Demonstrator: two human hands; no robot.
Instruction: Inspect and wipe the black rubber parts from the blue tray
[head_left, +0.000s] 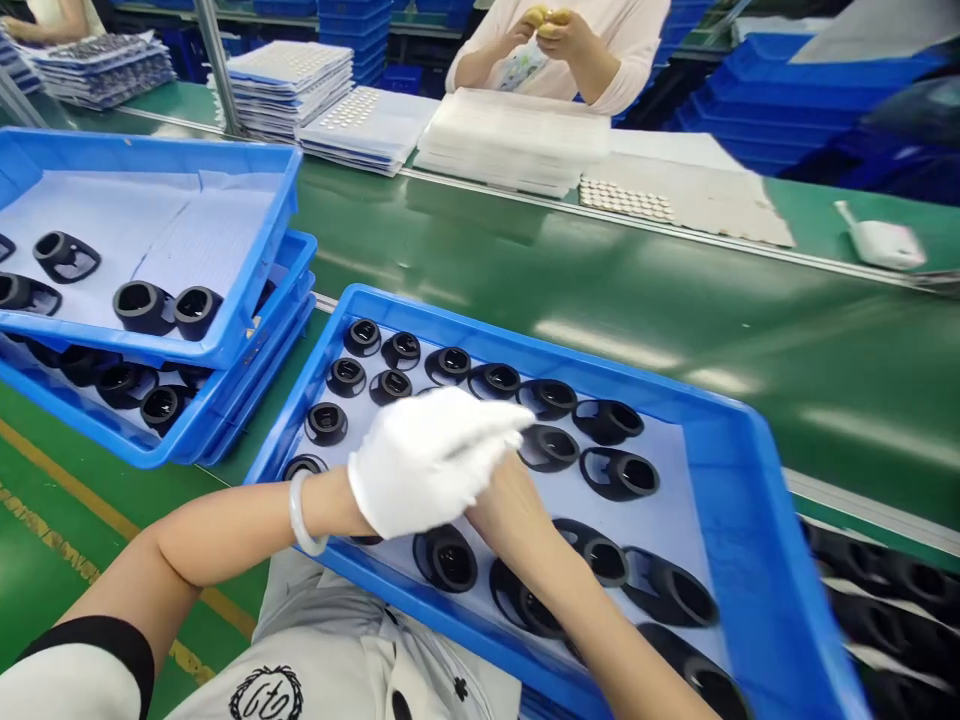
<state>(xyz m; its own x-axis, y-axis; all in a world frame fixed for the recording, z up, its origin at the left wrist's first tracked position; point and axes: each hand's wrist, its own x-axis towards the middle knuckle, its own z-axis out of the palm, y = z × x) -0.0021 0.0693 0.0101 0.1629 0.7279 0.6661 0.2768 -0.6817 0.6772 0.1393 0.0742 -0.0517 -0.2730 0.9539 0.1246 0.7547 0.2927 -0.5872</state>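
Note:
My left hand [431, 460] wears a white glove, with a pale bangle on the wrist. Its fingers are pressed together and point right; anything in them is hidden. Bare at the wrist, my right hand [506, 495] meets the glove, and its fingers are concealed behind it. Both hands are above a blue tray [739, 450] lined with a white sheet [679, 470]. Rows of hollow black oval parts stand in it, such as a black part [621, 472] right of the hands and another black part [445, 558] just below them.
Stacked blue trays [289, 210] with more black parts stand left. Further black parts [892, 600] lie right. Beyond the green conveyor belt [600, 280] are white sheet stacks [517, 140], small round pieces [626, 200] and a co-worker [562, 60] holding yellowish pieces.

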